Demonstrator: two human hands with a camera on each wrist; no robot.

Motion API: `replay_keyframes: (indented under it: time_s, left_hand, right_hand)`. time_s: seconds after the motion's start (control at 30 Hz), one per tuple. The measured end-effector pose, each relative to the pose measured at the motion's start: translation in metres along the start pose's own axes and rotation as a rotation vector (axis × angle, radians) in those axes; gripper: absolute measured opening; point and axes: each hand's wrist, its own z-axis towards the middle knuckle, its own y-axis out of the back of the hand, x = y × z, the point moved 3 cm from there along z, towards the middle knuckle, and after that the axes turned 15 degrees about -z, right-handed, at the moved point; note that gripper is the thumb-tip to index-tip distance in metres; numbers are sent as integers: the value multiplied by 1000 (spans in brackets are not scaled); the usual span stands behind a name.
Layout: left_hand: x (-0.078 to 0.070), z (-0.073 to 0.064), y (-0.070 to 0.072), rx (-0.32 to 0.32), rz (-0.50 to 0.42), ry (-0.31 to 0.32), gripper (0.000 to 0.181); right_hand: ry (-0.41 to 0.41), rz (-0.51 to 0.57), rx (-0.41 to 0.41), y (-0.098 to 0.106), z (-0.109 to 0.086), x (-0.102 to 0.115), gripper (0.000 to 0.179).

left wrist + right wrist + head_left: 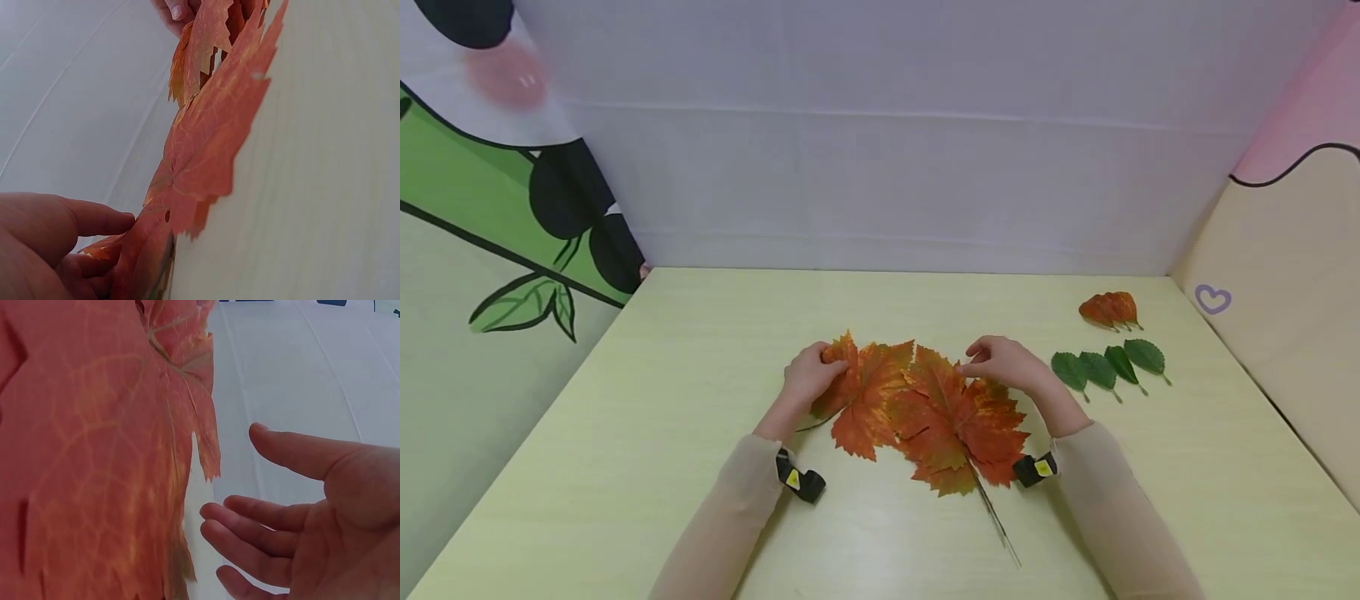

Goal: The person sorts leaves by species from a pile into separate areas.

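Two clusters of orange-red artificial maple leaves lie side by side in the middle of the table, their edges overlapping. At the left one, a maple leaf is pinched near its outer edge between the thumb and fingers of my left hand; the left wrist view shows this leaf tilted up. The right-hand stack of maple leaves has thin stems pointing toward me. Above its upper right edge hovers my right hand, fingers loosely bent and, in the right wrist view, apart from the leaf.
Several green leaves lie in a row at the right of the table. Behind them sits a small overlapping group of reddish-brown leaves. A pale cloth wall stands along the back edge, with printed panels on both sides.
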Motion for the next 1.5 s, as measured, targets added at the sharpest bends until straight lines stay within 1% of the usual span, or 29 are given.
replay_keyframes:
  time_s: [0.17, 0.23, 0.43, 0.57, 0.7, 0.87, 1.0, 1.1, 1.23, 1.33, 1.5]
  left_hand:
    - [1, 2, 3, 21, -84, 25, 42]
    - [1, 2, 4, 32, -106, 22, 40]
    - [-1, 3, 9, 62, -95, -21, 33]
    - [-1, 3, 12, 76, -95, -28, 29]
    - [-1, 3, 16, 72, -123, -26, 28]
    - [-6, 5, 25, 50, -147, -33, 27]
    - [-12, 8, 35, 18, -155, -45, 33]
    - [-15, 9, 44, -12, -169, -38, 36]
    - [-17, 11, 56, -42, -200, -22, 37]
    - [-17, 14, 64, -69, -224, -13, 37]
    - [-19, 20, 78, -126, -274, -24, 37]
  right_hand:
    - [-33, 12, 20, -6, 7, 4, 53]
    - [-42, 16, 18, -8, 8, 5, 51]
    - [-56, 40, 1, -15, 10, 6, 43]
    - [-58, 55, -21, -19, 11, 5, 33]
    - [-48, 80, -61, -19, 9, 4, 22]
    - [-33, 78, -85, -17, 9, 4, 17]
    - [-26, 37, -93, -16, 10, 2, 17]
    - [-3, 12, -92, -18, 11, 0, 18]
    - [16, 12, -82, -18, 10, 1, 16]
    - [8, 10, -80, -15, 9, 3, 17]
    - [-7, 14, -87, -12, 7, 4, 20]
